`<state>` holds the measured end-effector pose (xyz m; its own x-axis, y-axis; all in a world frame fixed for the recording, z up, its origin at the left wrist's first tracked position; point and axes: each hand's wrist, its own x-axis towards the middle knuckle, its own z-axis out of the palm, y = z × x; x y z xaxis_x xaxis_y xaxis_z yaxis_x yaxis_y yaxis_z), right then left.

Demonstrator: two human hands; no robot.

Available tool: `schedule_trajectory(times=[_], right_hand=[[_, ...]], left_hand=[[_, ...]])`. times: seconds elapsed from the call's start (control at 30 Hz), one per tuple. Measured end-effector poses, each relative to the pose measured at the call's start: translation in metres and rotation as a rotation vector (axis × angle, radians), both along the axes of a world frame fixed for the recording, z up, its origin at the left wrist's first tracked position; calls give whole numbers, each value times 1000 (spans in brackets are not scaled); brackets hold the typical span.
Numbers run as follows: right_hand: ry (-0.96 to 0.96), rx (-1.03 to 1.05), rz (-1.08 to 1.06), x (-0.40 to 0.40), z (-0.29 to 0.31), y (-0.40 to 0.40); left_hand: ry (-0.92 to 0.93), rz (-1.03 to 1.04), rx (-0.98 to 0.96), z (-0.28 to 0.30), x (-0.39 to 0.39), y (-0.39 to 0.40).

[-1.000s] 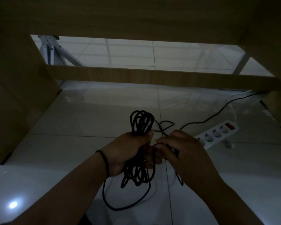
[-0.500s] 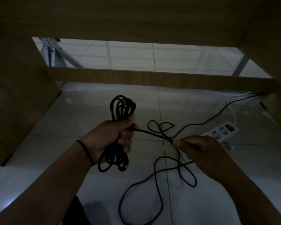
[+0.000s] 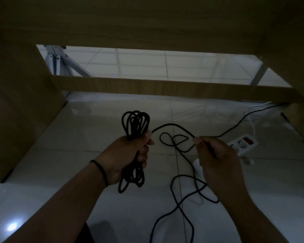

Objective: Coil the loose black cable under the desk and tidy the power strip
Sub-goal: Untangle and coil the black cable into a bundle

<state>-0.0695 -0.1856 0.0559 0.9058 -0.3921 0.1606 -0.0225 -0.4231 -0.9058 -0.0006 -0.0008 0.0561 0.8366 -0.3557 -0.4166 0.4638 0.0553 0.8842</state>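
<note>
My left hand (image 3: 128,158) is closed around a bundle of black cable coils (image 3: 136,125), loops sticking out above and below the fist. From it a strand arcs over to my right hand (image 3: 216,160), which pinches the black cable between thumb and fingers. Loose black cable (image 3: 181,204) trails in loops over the tiled floor below and in front of me. A white power strip (image 3: 242,143) with a red switch lies on the floor to the right, partly hidden behind my right hand. Another stretch of the cable runs from my right hand toward the back right corner.
I am under a wooden desk: side panel (image 3: 16,111) on the left, low crossbar (image 3: 165,88) ahead, another panel at right. A white cord (image 3: 252,120) leaves the power strip toward the back. White metal legs (image 3: 60,62) stand beyond the crossbar. Glossy tile floor (image 3: 60,172).
My hands, close together a second ago, drew apart, pulling out a length of cable. Since then the strand between them has slackened into an arc, and my right hand has come closer.
</note>
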Motion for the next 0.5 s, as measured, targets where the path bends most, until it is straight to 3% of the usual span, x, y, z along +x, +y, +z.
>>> schedule_trajectory(times=[0.17, 0.37, 0.5], right_hand=[[-93, 128, 88, -6, -3, 30], [-182, -38, 240, -9, -23, 51], [-268, -277, 233, -11, -24, 56]], left_hand=[[58, 18, -67, -9, -16, -21], [4, 84, -132, -4, -28, -30], [-12, 9, -222, -5, -30, -28]])
